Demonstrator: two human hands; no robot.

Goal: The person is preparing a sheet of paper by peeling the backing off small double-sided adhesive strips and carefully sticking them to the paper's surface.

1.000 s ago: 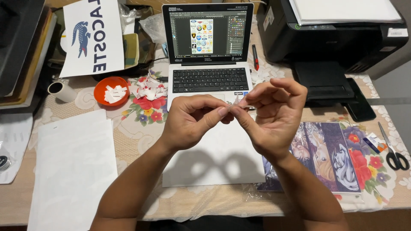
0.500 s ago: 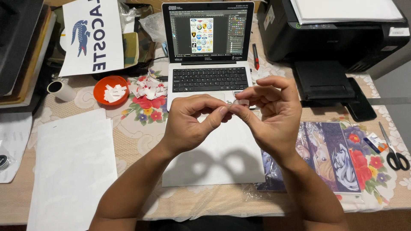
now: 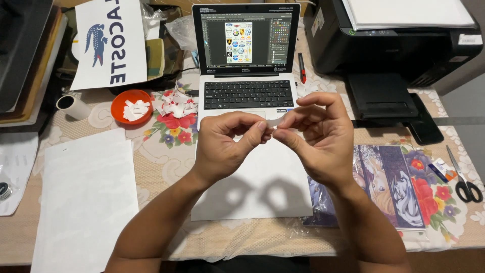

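My left hand [image 3: 225, 146] and my right hand [image 3: 316, 139] meet above a white sheet [image 3: 262, 184] lying in front of an open laptop [image 3: 246, 63]. Between the fingertips of both hands sits a small white paper piece [image 3: 273, 123], pinched from either side. The fingers of both hands are curled around it. Most of the piece is hidden by the fingertips.
A red bowl [image 3: 131, 106] with white scraps and a loose scrap pile [image 3: 174, 105] lie left of the laptop. A black printer [image 3: 399, 45] stands at the right, illustrated strips [image 3: 391, 184] and scissors [image 3: 465, 182] near the right edge. White sheets [image 3: 86, 197] lie at left, a large printed sheet [image 3: 108, 40] behind.
Both hands have stayed together over the white sheet, shifting slightly while the fingertips keep working the small piece. Nothing else on the table has moved.
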